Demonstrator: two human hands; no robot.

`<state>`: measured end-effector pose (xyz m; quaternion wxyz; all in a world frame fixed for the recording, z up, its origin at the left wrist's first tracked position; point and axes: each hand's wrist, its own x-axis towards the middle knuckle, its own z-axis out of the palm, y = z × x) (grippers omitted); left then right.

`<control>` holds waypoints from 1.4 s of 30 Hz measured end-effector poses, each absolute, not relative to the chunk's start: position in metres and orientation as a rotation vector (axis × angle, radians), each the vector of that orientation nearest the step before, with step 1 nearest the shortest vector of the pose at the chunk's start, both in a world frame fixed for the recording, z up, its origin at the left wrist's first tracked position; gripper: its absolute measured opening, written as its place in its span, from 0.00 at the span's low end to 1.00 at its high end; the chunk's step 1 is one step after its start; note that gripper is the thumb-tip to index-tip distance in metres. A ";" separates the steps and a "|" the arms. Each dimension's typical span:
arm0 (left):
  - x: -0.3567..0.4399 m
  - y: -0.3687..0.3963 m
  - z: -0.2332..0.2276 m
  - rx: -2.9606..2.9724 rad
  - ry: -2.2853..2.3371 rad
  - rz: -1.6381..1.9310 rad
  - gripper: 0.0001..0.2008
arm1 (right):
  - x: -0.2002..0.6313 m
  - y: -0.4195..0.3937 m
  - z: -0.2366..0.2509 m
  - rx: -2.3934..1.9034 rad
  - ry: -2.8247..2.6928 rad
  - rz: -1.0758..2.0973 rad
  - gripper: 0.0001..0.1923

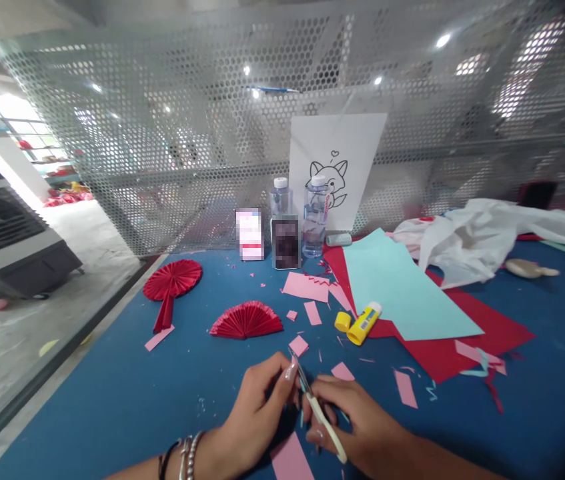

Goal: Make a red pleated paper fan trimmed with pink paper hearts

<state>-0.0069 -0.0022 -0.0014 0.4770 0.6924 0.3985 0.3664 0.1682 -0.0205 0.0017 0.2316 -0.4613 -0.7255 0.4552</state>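
My right hand (pixel 349 413) is closed around the handles of a pair of scissors (pixel 325 425) with cream grips, their blades pointing up and left. Thumb and index finger of my left hand (pixel 262 403) pinch together beside the blade tips, at what looks like a small piece of pink paper, mostly hidden by the fingers. Just beyond the fingertips is a pink paper square (pixel 299 345); whether it touches them I cannot tell. Under my wrists lies a larger pink strip (pixel 292 459). A folded red paper fan (pixel 247 320) rests farther ahead.
A round red fan (pixel 173 280) lies at left. To the right are a yellow glue stick (pixel 363 324), its cap (pixel 343 322), light-blue sheets (pixel 402 287) over red paper, and a white plastic bag (pixel 482 233). Water bottles (pixel 315 227) and two phones (pixel 286 243) stand behind.
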 end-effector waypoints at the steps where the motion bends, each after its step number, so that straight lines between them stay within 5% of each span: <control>1: -0.007 -0.002 -0.001 1.697 0.967 0.893 0.17 | 0.168 -0.020 0.003 -1.259 -1.992 1.268 0.03; 19: -0.008 -0.001 0.000 1.679 0.958 0.870 0.17 | 0.168 -0.019 0.008 -1.213 -1.836 1.539 0.06; 42: -0.008 -0.003 0.000 1.744 0.941 0.823 0.17 | 0.169 -0.019 0.003 -1.057 -1.836 1.516 0.09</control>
